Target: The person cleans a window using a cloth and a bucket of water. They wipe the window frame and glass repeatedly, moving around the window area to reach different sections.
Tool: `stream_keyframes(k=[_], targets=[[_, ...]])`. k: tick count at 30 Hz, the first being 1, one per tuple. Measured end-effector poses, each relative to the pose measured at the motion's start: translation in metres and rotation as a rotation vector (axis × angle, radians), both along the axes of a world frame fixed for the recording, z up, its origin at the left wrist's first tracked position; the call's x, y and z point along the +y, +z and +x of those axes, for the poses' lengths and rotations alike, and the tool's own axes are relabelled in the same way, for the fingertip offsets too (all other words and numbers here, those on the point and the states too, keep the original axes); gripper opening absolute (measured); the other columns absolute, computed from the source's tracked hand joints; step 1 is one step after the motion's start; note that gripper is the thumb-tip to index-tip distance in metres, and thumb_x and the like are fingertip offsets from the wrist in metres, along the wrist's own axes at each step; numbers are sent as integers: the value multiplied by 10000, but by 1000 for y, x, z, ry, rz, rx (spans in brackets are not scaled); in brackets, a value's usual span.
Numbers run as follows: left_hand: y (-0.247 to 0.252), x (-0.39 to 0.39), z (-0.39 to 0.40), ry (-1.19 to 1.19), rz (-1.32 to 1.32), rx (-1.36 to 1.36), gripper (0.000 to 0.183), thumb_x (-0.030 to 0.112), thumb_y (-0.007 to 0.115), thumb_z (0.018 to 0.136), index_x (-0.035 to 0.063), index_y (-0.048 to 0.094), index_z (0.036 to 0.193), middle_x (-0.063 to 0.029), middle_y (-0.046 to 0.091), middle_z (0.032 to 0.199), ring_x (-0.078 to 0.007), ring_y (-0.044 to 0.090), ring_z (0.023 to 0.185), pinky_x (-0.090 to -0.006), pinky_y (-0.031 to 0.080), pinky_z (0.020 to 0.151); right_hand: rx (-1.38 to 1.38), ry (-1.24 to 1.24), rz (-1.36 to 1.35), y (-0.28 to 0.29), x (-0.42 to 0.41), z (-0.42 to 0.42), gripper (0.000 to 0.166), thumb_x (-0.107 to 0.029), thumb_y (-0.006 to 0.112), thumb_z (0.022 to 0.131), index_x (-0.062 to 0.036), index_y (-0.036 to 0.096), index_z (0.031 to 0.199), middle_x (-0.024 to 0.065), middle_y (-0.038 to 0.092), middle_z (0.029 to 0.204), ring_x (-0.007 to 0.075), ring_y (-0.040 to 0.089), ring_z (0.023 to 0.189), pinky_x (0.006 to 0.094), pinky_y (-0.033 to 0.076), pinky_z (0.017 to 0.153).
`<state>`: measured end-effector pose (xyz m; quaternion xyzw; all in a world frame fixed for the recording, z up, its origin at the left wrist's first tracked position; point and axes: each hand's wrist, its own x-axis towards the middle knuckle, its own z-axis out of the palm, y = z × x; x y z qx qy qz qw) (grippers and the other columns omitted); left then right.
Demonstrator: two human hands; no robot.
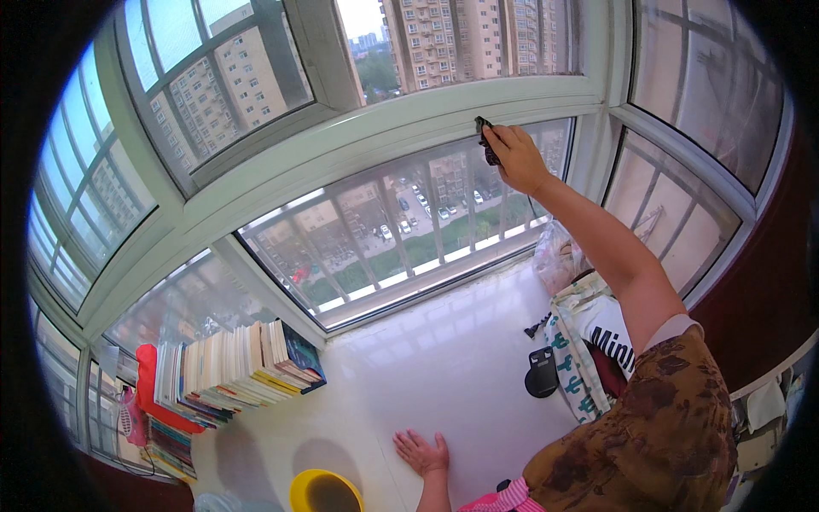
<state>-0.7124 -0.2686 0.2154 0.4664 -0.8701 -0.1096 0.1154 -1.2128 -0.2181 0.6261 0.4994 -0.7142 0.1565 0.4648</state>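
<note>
My right hand (519, 157) is raised to the light-coloured window frame rail (409, 128) and grips a dark crumpled cloth (487, 142). The cloth is pressed to the rail, just above the lower window pane (409, 217); part of it is hidden under my fingers. Palm down, my left hand (423, 452) rests on the glossy white sill (441, 365) with its fingers a little apart and nothing in it. A yellow bucket (296, 491) with murky dark liquid (333, 496) stands left of that hand.
A row of books (224, 365) stands at the left, with a red item (148, 384) against it. To the right lie a black round-ended object (542, 377), cactus-print fabric (571, 365) and a clear plastic bag (555, 253). Window panes with bars outside surround the sill.
</note>
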Motion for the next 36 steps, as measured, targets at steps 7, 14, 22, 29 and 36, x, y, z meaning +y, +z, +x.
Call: stream_keyframes(k=[7,14,22,29,36], targets=[[-2,1,1,21,72,-5,809,521,526,794,-25,355,1366,-266,251,1454,-384,150,1389,-491,112,1127,85,287,-188,13,-106,59,444,25,568,654,-10,560,1096,150,520,1084,346,491,909,437,418,804],[-1,2,3,25,9,-42,800,528,503,806,-30,362,1360,-269,276,1441,-387,175,1382,-506,128,1121,-82,214,-295,11,-167,112,205,9,583,624,-54,528,811,119,509,864,325,488,841,412,421,715],[-3,-2,3,-1,10,-26,798,532,506,802,-30,373,1352,-266,289,1435,-389,171,1382,-510,124,1120,-65,424,-303,16,-302,217,46,-116,579,696,-82,598,718,99,542,849,276,507,816,421,432,682],[-5,0,5,2,-6,33,799,522,558,768,-22,401,1333,-280,298,1426,-409,201,1367,-518,148,1111,41,235,-56,26,-348,291,193,-141,594,738,-50,658,896,81,576,945,245,517,930,353,444,771],[-3,1,5,33,44,22,804,527,548,781,-24,390,1344,-273,260,1450,-394,179,1379,-506,133,1117,131,283,66,33,-321,252,168,-168,565,757,-87,681,849,57,601,925,253,515,944,383,415,767]])
